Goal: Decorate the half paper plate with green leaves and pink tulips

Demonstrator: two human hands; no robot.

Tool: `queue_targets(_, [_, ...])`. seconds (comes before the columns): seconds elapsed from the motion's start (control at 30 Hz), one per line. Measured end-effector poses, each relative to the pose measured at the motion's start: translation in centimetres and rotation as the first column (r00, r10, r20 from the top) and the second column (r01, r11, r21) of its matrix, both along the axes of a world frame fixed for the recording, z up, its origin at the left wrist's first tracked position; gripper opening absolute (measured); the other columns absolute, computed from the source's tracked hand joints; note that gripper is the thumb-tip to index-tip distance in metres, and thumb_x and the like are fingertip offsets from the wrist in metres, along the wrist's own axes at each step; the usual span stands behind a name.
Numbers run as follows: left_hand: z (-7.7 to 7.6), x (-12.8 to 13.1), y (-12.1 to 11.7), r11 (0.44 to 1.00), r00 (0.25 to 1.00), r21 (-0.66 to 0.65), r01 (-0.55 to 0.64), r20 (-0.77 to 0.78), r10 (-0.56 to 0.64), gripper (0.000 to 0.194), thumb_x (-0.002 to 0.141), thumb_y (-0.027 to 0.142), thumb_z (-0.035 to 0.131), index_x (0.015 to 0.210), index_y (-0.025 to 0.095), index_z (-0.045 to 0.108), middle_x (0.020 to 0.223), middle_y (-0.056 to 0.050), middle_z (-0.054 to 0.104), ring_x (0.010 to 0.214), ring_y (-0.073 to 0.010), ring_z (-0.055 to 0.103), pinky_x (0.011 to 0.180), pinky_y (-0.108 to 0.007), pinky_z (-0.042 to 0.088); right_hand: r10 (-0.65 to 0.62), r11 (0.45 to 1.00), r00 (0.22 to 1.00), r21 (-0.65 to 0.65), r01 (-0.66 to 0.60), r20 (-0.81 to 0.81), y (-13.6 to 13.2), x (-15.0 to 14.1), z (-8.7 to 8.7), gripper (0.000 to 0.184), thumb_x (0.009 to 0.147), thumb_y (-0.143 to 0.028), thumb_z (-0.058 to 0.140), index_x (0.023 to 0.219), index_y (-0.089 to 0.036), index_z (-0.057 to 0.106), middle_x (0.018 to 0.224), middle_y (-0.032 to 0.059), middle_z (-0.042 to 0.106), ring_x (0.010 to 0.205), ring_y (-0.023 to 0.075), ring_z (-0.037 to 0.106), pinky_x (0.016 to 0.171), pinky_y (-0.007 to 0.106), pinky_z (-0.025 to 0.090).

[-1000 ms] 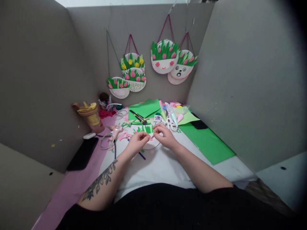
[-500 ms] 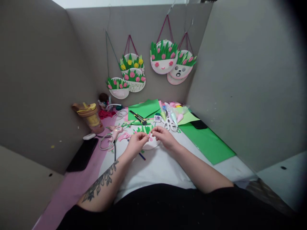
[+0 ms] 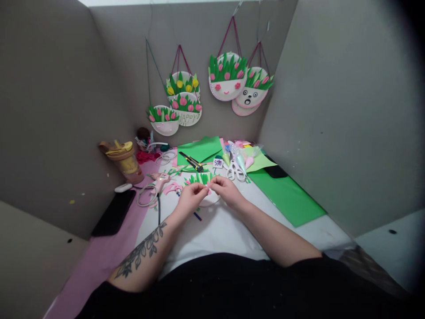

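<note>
My left hand point(image 3: 193, 196) and my right hand point(image 3: 226, 189) meet fingertip to fingertip over a white paper plate point(image 3: 210, 201) trimmed with green paper leaves point(image 3: 201, 178). Both hands are closed in a pinch on a small pink paper piece point(image 3: 209, 188), mostly hidden by the fingers. Pink paper scraps point(image 3: 172, 189) lie left of the plate. A pink glue gun point(image 3: 160, 182) rests farther left with its cable. Near my left wrist lies a blue pen point(image 3: 197, 216), partly showing.
Behind the plate are a utility knife point(image 3: 191, 161), white scissors point(image 3: 235, 170) and green paper sheets point(image 3: 202, 149). A tumbler point(image 3: 125, 161) and a black phone point(image 3: 114, 212) stand at the left. Decorated plates point(image 3: 227, 88) hang on the grey partition; more green paper point(image 3: 285, 195) lies right.
My fingertips have come together, closing the small gap between the hands over the plate. The view has shifted slightly; other things stay put.
</note>
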State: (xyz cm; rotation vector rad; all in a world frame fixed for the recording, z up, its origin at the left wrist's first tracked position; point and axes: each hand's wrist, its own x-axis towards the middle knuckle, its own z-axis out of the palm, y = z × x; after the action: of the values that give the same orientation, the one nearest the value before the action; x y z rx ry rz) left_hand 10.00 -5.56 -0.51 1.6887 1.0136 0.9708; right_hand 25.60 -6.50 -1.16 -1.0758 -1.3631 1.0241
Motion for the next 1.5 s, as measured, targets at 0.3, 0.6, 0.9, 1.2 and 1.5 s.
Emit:
queue_targets(0.3, [-1.4,-1.7,1.8,0.926,0.865,0.36,0.115,-0.494,0.085,0.031,0.078,0.011,0.045,0.088,0.02,0.073,0.096,-0.007,0.069,0.088,-0.0196,0.061,0.08,-0.03,0.044,-0.277,0.961,0.895,0.104,0.256,0.349,3.0,2.8,-3.2,0.006,0.062,-0.022,0.062,0.057,-0.019,0.064,0.1,0.0068,0.058,0.103,0.0247,0.051,0.095,0.045,0.036])
queue_targets(0.6, [-1.7,-1.6,1.3,0.833,0.725,0.455,0.316,-0.682,0.098,0.031,0.079,0.011,0.051,0.095,0.025,0.073,0.101,-0.009,0.063,0.088,-0.0246,0.056,0.08,-0.034,0.038,-0.208,0.966,0.784,-0.001,0.257,0.584,3.8,1.5,-4.4,0.006,0.061,-0.019,0.063,0.057,-0.018,0.068,0.117,0.0128,0.059,0.124,0.0325,0.042,0.104,0.051,0.027])
queue_targets(0.9, [-1.0,-1.3,1.0,0.829,0.644,0.421,0.368,-0.758,0.099,0.029,0.083,0.013,0.048,0.098,0.022,0.071,0.105,-0.01,0.06,0.089,-0.0234,0.053,0.079,-0.032,0.036,-0.19,0.966,0.759,-0.018,0.257,0.623,3.9,1.8,-4.9,0.008,0.062,-0.02,0.061,0.059,-0.018,0.068,0.118,0.0134,0.059,0.125,0.031,0.042,0.105,0.048,0.027])
queue_targets(1.2, [-1.0,-1.1,1.0,0.774,0.521,0.408,0.484,-0.845,0.119,0.038,0.085,0.008,0.039,0.112,0.02,0.064,0.115,-0.011,0.059,0.106,-0.0269,0.05,0.085,-0.038,0.039,-0.144,0.971,0.729,-0.046,0.235,0.669,4.1,1.7,-5.0,0.01,0.065,-0.021,0.059,0.061,-0.017,0.067,0.113,0.0122,0.06,0.126,0.0282,0.041,0.106,0.043,0.026])
queue_targets(1.5, [-0.9,-1.1,1.2,0.745,0.473,0.348,0.569,-0.88,0.05,0.032,0.088,0.01,0.036,0.106,0.016,0.062,0.107,-0.01,0.064,0.107,-0.0244,0.051,0.092,-0.04,0.04,-0.158,0.969,0.68,-0.021,0.248,0.716,4.3,1.7,-5.2,0.01,0.066,-0.02,0.058,0.062,-0.017,0.067,0.114,0.0125,0.06,0.125,0.0274,0.042,0.106,0.038,0.027])
